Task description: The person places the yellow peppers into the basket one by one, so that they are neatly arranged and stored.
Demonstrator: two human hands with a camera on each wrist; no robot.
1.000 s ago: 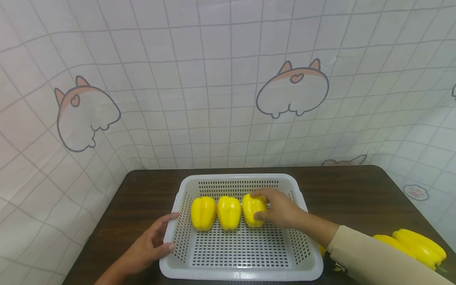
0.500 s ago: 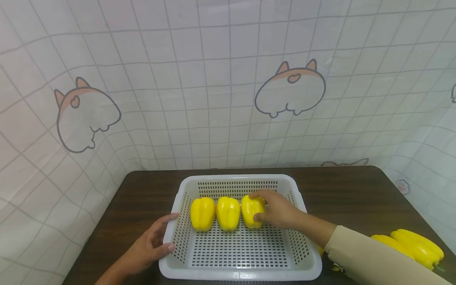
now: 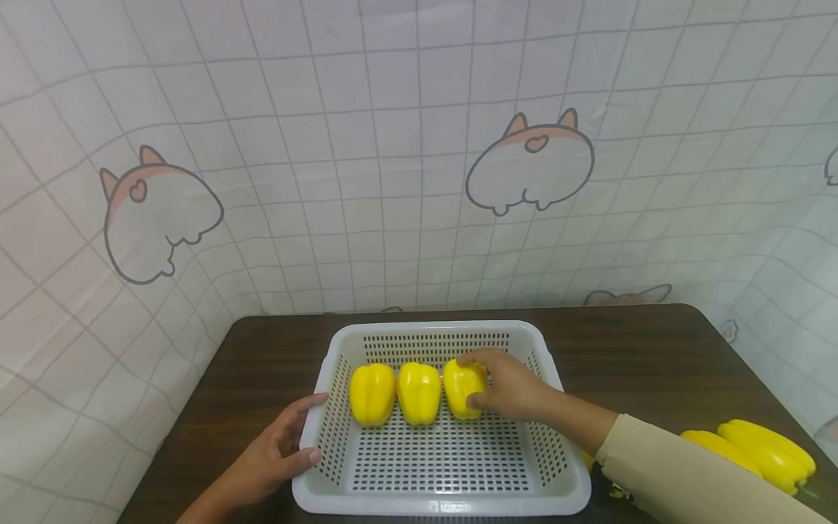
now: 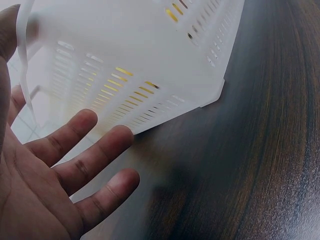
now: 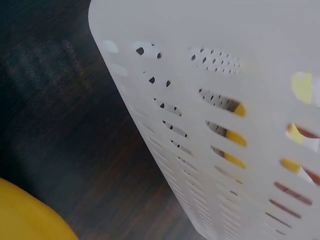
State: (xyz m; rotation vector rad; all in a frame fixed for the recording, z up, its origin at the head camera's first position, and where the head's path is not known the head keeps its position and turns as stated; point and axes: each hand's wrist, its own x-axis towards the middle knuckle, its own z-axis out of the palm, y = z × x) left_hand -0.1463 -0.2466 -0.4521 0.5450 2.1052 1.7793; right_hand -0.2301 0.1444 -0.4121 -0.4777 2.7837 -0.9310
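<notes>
A white perforated plastic basket sits on the dark table. Inside, three yellow bell peppers stand in a row: a left one, a middle one and a right one. My right hand reaches over the basket's right wall and holds the right pepper between thumb and fingers. My left hand is at the left rim, with thumb and forefinger right at the edge. In the left wrist view its other fingers stretch out beside the slotted wall. The right wrist camera sees mainly the basket wall.
More yellow bell peppers lie on the table at the right, partly hidden by the sleeve. One pepper shows close beside the basket in the right wrist view. A white checked cloth hangs behind.
The head view has shifted very slightly. Both hands, the basket and the three peppers in it keep nearly the same places.
</notes>
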